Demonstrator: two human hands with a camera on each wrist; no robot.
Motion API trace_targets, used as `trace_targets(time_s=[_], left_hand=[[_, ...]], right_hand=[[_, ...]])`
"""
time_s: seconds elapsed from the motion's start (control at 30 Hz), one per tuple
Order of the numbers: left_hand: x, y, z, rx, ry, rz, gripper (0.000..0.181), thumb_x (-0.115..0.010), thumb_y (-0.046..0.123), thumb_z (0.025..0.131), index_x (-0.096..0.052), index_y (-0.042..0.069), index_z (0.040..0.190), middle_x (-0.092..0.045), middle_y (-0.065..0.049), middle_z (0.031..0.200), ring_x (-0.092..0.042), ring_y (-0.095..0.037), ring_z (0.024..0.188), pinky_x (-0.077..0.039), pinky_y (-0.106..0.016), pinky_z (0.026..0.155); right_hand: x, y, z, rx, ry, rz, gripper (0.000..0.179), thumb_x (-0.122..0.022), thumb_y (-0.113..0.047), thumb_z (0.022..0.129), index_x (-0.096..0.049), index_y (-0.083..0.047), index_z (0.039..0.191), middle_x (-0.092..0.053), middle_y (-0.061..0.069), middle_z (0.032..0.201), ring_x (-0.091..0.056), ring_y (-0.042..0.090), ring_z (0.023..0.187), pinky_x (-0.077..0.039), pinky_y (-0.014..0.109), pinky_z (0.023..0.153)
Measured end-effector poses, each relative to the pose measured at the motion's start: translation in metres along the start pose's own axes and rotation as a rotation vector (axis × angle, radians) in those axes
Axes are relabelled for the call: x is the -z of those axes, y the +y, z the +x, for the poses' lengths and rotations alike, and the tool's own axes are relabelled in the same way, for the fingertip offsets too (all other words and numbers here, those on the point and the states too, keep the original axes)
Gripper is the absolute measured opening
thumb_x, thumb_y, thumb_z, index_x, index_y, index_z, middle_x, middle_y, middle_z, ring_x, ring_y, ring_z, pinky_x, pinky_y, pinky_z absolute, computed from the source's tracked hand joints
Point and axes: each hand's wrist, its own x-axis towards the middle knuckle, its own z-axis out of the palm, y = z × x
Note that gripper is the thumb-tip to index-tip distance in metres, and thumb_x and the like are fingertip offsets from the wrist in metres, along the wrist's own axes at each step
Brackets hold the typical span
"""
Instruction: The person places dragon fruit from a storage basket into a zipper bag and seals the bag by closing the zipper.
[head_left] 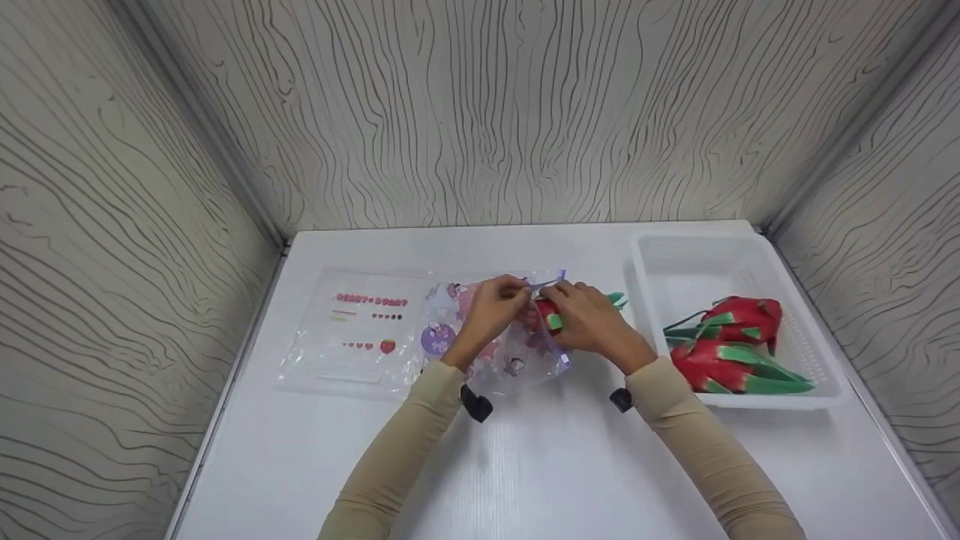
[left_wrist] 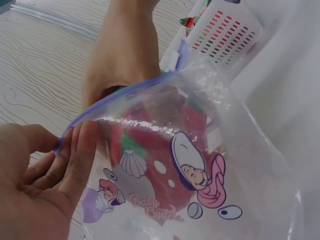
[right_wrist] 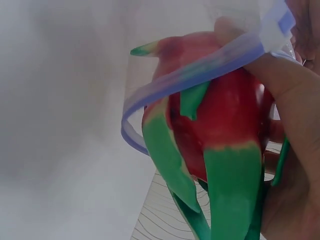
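Observation:
My left hand (head_left: pixel 491 315) pinches the purple-edged mouth of a clear printed zip bag (left_wrist: pixel 260 165) between thumb and fingers. In my right hand (head_left: pixel 592 319) is a red toy dragon fruit with green leaves (right_wrist: pixel 230 115), gripped from the side. Its red body is partly inside the bag's mouth, while the green leaves stick out past the purple edge. Cartoon figures and shells on the film cover part of the fruit in the left wrist view. A white slider sits at one end of the bag's edge.
To the right stands a white perforated basket (head_left: pixel 806 330) with two more toy dragon fruits (head_left: pixel 739 322) in it. Another clear bag with red lettering (head_left: pixel 352 330) lies flat on the white table (head_left: pixel 525 465) at left. Wood-patterned panels (head_left: pixel 480 112) close off the back and sides.

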Motion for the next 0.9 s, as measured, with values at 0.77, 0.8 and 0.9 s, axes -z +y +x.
trace_targets(time_s=[0.77, 0.8, 0.9], left_hand=[[-0.005, -0.007, -0.003, -0.059, -0.051, -0.011, 0.019, -0.064, 0.01, 0.105, -0.072, -0.005, 0.114, -0.078, -0.018, 0.1, -0.077, -0.018, 0.08, -0.067, -0.031, 0.076], [-0.005, -0.008, -0.003, -0.056, -0.052, -0.001, 0.019, -0.064, 0.01, 0.105, -0.072, -0.005, 0.114, -0.078, -0.019, 0.101, -0.077, -0.017, 0.08, -0.067, -0.031, 0.077], [-0.006, -0.009, -0.003, -0.052, -0.052, 0.016, 0.019, -0.064, 0.01, 0.105, -0.072, -0.004, 0.115, -0.077, -0.023, 0.106, -0.077, -0.017, 0.082, -0.067, -0.031, 0.079]], right_hand=[[-0.023, 0.005, 0.003, 0.018, -0.001, 0.196, 0.055, -0.09, -0.011, 0.082, -0.068, 0.001, 0.131, -0.073, 0.017, 0.122, -0.058, 0.033, 0.108, -0.059, 0.049, 0.099], [-0.023, 0.005, 0.003, 0.018, -0.006, 0.206, 0.055, -0.09, -0.01, 0.082, -0.068, 0.002, 0.131, -0.073, 0.018, 0.122, -0.059, 0.033, 0.108, -0.059, 0.049, 0.098], [-0.023, 0.005, 0.003, 0.01, -0.021, 0.23, 0.057, -0.09, -0.009, 0.081, -0.067, 0.003, 0.132, -0.073, 0.019, 0.121, -0.059, 0.033, 0.107, -0.06, 0.049, 0.097]])
